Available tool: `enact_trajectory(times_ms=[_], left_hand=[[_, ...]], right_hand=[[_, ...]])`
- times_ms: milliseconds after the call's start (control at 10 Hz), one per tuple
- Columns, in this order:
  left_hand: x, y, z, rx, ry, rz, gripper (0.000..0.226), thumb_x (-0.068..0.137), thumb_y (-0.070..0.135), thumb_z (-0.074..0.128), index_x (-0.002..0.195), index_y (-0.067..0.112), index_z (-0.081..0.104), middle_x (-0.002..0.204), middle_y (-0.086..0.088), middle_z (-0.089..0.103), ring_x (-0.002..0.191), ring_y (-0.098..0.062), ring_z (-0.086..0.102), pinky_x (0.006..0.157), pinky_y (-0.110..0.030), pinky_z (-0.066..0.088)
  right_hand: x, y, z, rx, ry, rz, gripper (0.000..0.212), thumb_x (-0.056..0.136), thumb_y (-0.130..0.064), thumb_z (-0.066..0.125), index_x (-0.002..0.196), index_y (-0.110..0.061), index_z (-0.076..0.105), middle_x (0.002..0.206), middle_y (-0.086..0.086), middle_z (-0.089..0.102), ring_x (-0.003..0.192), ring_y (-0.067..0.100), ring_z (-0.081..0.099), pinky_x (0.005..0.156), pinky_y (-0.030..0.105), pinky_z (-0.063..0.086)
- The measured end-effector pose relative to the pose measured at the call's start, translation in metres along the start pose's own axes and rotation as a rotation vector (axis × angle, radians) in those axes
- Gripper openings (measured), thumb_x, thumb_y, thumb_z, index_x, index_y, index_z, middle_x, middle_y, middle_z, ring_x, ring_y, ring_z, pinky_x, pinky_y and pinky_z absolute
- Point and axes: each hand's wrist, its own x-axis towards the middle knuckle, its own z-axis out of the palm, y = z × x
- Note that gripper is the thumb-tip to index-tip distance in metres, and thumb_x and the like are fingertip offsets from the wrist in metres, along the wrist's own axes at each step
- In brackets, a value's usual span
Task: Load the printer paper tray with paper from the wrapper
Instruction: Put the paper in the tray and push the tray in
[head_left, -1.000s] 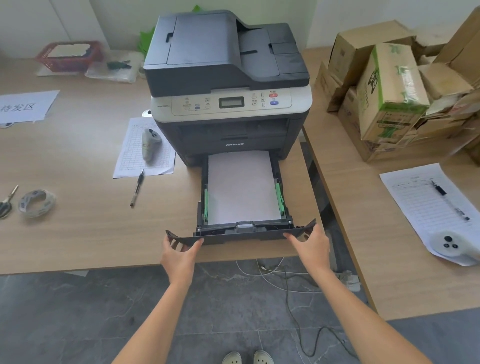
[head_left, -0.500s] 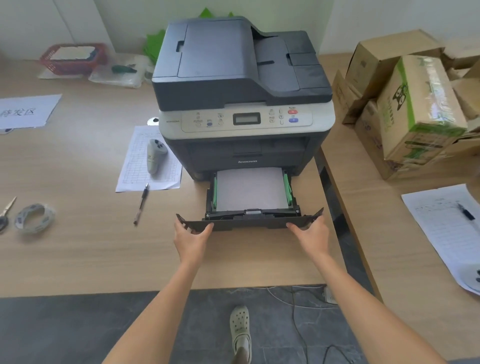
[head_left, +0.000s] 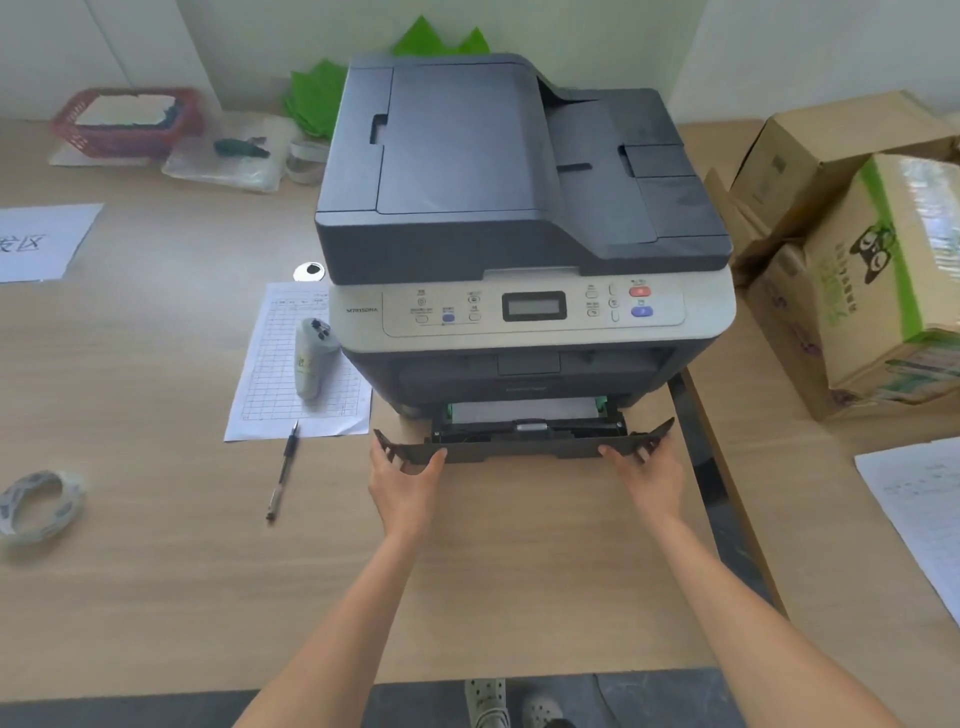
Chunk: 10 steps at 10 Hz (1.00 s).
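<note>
From my remote feed, both bare hands sit on the front panel of the paper tray (head_left: 524, 448), which juts only a short way out of the base of the printer (head_left: 519, 249). The left hand (head_left: 408, 486) holds the panel's left end, thumb hooked over the top edge, the fingers (head_left: 387, 460) curled against the front; the right hand (head_left: 647, 478) mirrors it at the right end, thumb over the edge and fingers bent around the panel's corner. A thin strip of white paper (head_left: 522, 409) shows in the tray just under the printer's front, flanked by a green guide at the right. The printer stands on a wooden surface (head_left: 156, 571). Left of the printer a printed form (head_left: 270, 384) lies flat with a pale handheld device (head_left: 310, 358) resting on it, a pen (head_left: 283, 470) just in front of the form, and a roll of tape (head_left: 39, 504) farther left. Right of the printer, cardboard boxes (head_left: 852, 270) are stacked on a neighbouring surface. I cannot make out a paper wrapper anywhere.
</note>
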Motion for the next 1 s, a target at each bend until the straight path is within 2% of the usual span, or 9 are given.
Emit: enact_trajectory(times_ms=[200,300,400,500,600,700,800,900,1000], left_hand=[[0.022,0.015,0.016,0.059,0.006,0.108,0.083,0.068,0.018,0.08,0.138,0.017,0.035,0.129,0.0,0.059,0.112,-0.01,0.058,0.091,-0.018,0.041],[0.036,0.022,0.022,0.054,0.005,0.139,0.068,0.066,0.013,0.081,0.124,0.016,0.046,0.117,-0.002,0.064,0.1,-0.011,0.063,0.077,-0.004,0.047],[0.041,0.028,0.024,0.062,0.0,0.155,0.055,0.067,0.007,0.08,0.113,0.013,0.049,0.107,-0.001,0.063,0.086,-0.002,0.063,0.07,0.004,0.045],[0.04,0.026,0.024,0.069,-0.001,0.17,0.052,0.067,0.008,0.08,0.108,0.016,0.049,0.104,0.001,0.062,0.086,-0.006,0.062,0.067,0.003,0.045],[0.039,0.029,0.023,0.105,0.006,0.166,0.051,0.067,0.014,0.08,0.103,0.022,0.046,0.103,0.004,0.061,0.091,-0.011,0.059,0.065,-0.004,0.042],[0.035,0.027,0.022,0.164,0.006,0.14,0.058,0.068,0.025,0.078,0.116,0.021,0.045,0.113,0.006,0.058,0.102,-0.015,0.055,0.079,-0.021,0.041],[0.027,0.023,0.021,0.212,-0.021,0.083,0.073,0.07,0.028,0.074,0.132,0.022,0.036,0.133,0.002,0.053,0.118,-0.026,0.053,0.091,-0.035,0.045],[0.012,0.015,0.02,0.22,-0.099,0.036,0.075,0.074,0.023,0.07,0.138,0.018,0.032,0.138,-0.006,0.051,0.122,-0.029,0.051,0.098,-0.038,0.044],[-0.004,0.014,0.021,0.305,-0.162,0.11,0.071,0.077,0.021,0.068,0.139,0.016,0.034,0.138,-0.008,0.052,0.123,-0.029,0.051,0.1,-0.041,0.044]], right_hand=[[0.023,-0.02,0.005,0.01,-0.003,-0.075,0.069,0.071,-0.016,0.079,0.128,-0.005,0.042,0.126,0.007,0.057,0.117,0.019,0.054,0.09,0.026,0.043],[0.038,-0.028,0.006,0.061,-0.044,-0.075,0.07,0.072,-0.014,0.078,0.13,-0.008,0.04,0.121,0.002,0.059,0.107,0.013,0.057,0.09,0.028,0.047],[0.045,-0.03,0.006,0.059,-0.09,-0.078,0.064,0.073,-0.016,0.077,0.128,-0.009,0.043,0.121,0.003,0.064,0.095,0.011,0.064,0.087,0.027,0.05],[0.046,-0.027,0.005,0.03,-0.088,-0.091,0.063,0.072,-0.018,0.078,0.125,-0.01,0.045,0.122,0.005,0.065,0.091,0.01,0.065,0.082,0.025,0.051],[0.047,-0.028,0.005,0.037,-0.07,-0.094,0.069,0.07,-0.018,0.08,0.127,-0.008,0.042,0.126,0.009,0.061,0.106,0.02,0.062,0.085,0.028,0.05],[0.043,-0.024,0.003,-0.059,-0.064,-0.08,0.076,0.071,-0.023,0.079,0.134,-0.006,0.038,0.133,0.013,0.055,0.121,0.028,0.053,0.098,0.038,0.047],[0.03,-0.016,0.002,-0.165,-0.103,-0.041,0.075,0.076,-0.024,0.074,0.137,-0.006,0.034,0.135,0.019,0.052,0.121,0.033,0.052,0.1,0.044,0.046],[0.011,-0.009,0.0,-0.184,-0.179,-0.09,0.067,0.08,-0.02,0.07,0.136,-0.008,0.036,0.13,0.019,0.055,0.117,0.032,0.054,0.094,0.039,0.045],[-0.004,-0.013,-0.002,-0.187,-0.229,-0.186,0.063,0.08,-0.019,0.069,0.135,-0.011,0.039,0.125,0.016,0.058,0.109,0.028,0.057,0.085,0.03,0.044]])
